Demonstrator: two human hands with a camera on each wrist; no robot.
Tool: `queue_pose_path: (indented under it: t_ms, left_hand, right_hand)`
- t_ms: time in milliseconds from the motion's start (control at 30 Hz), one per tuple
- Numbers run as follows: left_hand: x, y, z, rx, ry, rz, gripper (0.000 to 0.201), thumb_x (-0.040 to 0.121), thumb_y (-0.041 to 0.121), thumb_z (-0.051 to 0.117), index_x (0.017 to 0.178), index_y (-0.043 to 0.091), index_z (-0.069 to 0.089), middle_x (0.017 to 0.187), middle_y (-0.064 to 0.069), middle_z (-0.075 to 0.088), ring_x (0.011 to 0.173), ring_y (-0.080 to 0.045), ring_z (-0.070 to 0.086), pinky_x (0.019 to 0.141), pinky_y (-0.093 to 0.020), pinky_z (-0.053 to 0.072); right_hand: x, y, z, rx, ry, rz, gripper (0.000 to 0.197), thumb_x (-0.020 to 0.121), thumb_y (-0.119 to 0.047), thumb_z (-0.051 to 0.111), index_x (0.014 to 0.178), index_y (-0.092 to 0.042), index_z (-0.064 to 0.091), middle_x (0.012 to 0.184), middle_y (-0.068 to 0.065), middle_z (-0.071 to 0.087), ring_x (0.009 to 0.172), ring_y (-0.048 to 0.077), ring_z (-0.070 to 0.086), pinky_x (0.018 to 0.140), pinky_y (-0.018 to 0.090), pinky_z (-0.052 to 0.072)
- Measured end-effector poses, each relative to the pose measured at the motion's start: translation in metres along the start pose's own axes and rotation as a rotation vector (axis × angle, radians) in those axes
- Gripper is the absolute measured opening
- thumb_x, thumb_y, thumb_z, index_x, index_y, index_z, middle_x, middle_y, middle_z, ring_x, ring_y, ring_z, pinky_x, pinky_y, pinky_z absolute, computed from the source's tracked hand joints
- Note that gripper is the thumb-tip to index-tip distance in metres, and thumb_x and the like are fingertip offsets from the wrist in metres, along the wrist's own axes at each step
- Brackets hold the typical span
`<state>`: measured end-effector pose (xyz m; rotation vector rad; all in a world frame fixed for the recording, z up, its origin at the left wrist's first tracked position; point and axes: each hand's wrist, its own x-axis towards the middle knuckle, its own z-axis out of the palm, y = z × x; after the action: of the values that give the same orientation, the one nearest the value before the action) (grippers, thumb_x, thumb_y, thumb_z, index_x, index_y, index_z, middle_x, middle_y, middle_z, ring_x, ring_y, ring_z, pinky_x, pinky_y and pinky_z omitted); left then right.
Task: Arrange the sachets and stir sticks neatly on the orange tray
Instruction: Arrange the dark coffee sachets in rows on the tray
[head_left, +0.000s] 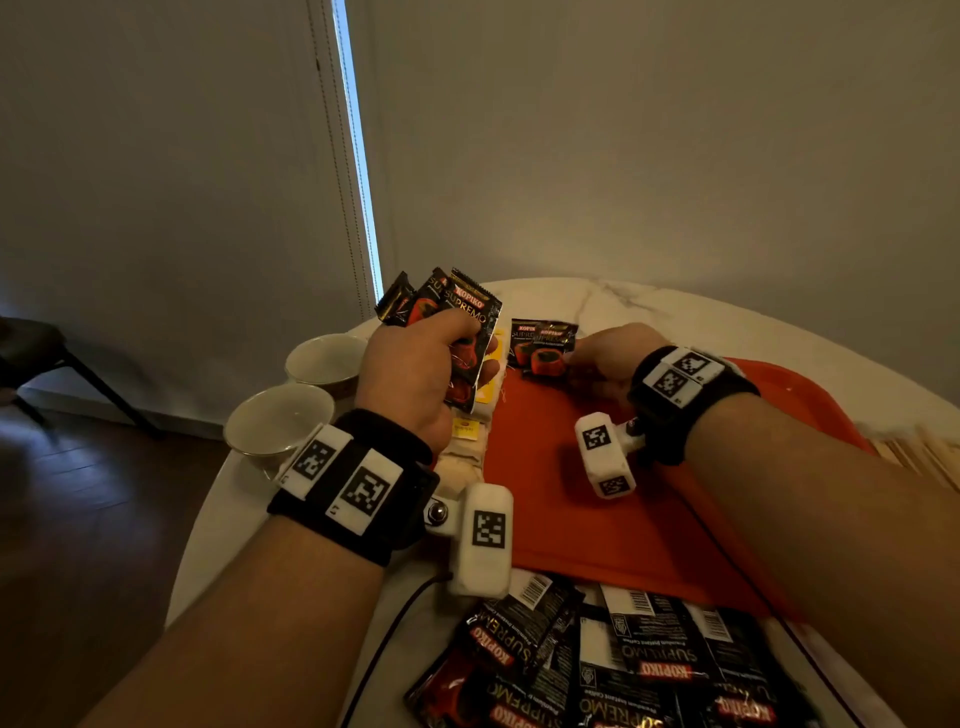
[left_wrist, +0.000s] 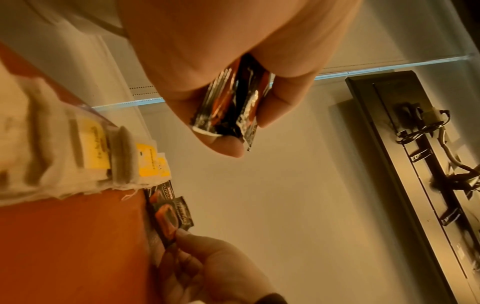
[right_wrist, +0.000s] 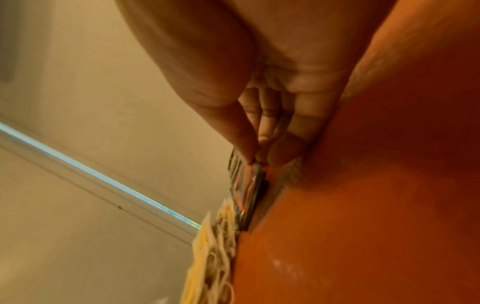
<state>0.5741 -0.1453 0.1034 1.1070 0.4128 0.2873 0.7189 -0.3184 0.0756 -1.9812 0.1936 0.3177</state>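
Note:
My left hand (head_left: 415, 374) grips a fanned bunch of black-and-red coffee sachets (head_left: 457, 312) above the left edge of the orange tray (head_left: 597, 509); the same bunch (left_wrist: 228, 107) shows between thumb and fingers in the left wrist view. My right hand (head_left: 602, 358) pinches two overlapping coffee sachets (head_left: 543, 345) lying at the tray's far left corner, seen edge-on as sachets (right_wrist: 246, 185) in the right wrist view. Tea bags with yellow tags (head_left: 467, 431) lie in a row along the tray's left side. Wooden stir sticks (head_left: 919, 457) lie off the tray's right edge.
A loose pile of coffee sachets (head_left: 623, 665) lies on the white marble table (head_left: 727, 322) in front of the tray. Two empty bowls (head_left: 280, 421) (head_left: 327, 358) stand at the table's left edge. A dark chair (head_left: 31, 358) stands on the floor at left.

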Motion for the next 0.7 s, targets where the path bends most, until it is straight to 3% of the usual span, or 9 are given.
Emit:
queue_pose_path:
  t_ms: [100,200,300,367,467,600,700]
  left_hand:
    - [0.001,-0.001,-0.001,0.011,-0.001,0.002,0.016,0.093,0.012,0.069,0.108,0.005,0.070,0.092,-0.014,0.079,0.073,-0.021,0.074,0.069,-0.034,0.059]
    - [0.002,-0.002,-0.001,0.029,-0.005,0.008,0.014,0.094,0.011,0.068,0.107,0.006,0.070,0.089,-0.012,0.079,0.070,-0.019,0.074,0.068,-0.034,0.060]
    - [0.003,-0.002,-0.001,0.037,0.000,0.006,0.018,0.093,0.011,0.069,0.110,0.006,0.069,0.090,-0.012,0.079,0.072,-0.020,0.075,0.070,-0.035,0.060]
    - [0.003,-0.002,-0.001,0.042,-0.003,0.003,0.018,0.093,0.011,0.069,0.111,0.006,0.069,0.089,-0.012,0.079,0.072,-0.020,0.074,0.070,-0.035,0.060]
    - [0.002,-0.002,-0.002,0.046,-0.004,0.001,0.018,0.093,0.011,0.069,0.110,0.007,0.068,0.089,-0.011,0.080,0.072,-0.019,0.075,0.071,-0.035,0.060]
    - [0.001,-0.001,-0.002,0.045,-0.004,0.004,0.020,0.093,0.010,0.069,0.112,0.006,0.068,0.090,-0.012,0.079,0.072,-0.020,0.075,0.068,-0.034,0.061]
    - [0.000,-0.002,-0.001,0.046,-0.013,-0.003,0.020,0.092,0.010,0.069,0.112,0.006,0.069,0.091,-0.013,0.079,0.072,-0.020,0.075,0.066,-0.033,0.060]
  right_hand:
    - [0.004,-0.006,0.008,-0.051,-0.065,-0.009,0.033,0.083,-0.010,0.082,0.112,-0.002,0.071,0.097,0.013,0.075,0.092,0.027,0.075,0.088,0.043,0.062]
    - [-0.001,-0.014,0.012,-0.158,-0.028,-0.010,0.022,0.081,-0.016,0.084,0.092,-0.002,0.071,0.094,0.014,0.077,0.096,0.029,0.075,0.094,0.045,0.059]
    - [-0.005,-0.018,0.015,-0.237,-0.018,-0.026,0.020,0.085,-0.023,0.082,0.085,-0.006,0.071,0.092,0.010,0.077,0.094,0.024,0.075,0.095,0.041,0.058]
    - [-0.004,-0.019,0.015,-0.285,-0.017,-0.027,0.021,0.087,-0.026,0.080,0.084,-0.008,0.071,0.093,0.008,0.077,0.087,0.021,0.073,0.087,0.034,0.058]
    - [-0.002,-0.016,0.015,-0.226,-0.001,-0.024,0.020,0.088,-0.024,0.080,0.088,-0.005,0.073,0.089,0.008,0.077,0.082,0.021,0.072,0.079,0.032,0.058]
    - [0.002,-0.012,0.016,-0.127,0.000,0.005,0.016,0.091,-0.015,0.074,0.081,-0.003,0.072,0.085,0.013,0.075,0.082,0.025,0.070,0.095,0.042,0.059]
    - [0.004,-0.012,0.015,-0.148,-0.034,0.016,0.018,0.093,-0.011,0.069,0.077,-0.002,0.070,0.083,0.015,0.075,0.085,0.028,0.070,0.096,0.044,0.058]
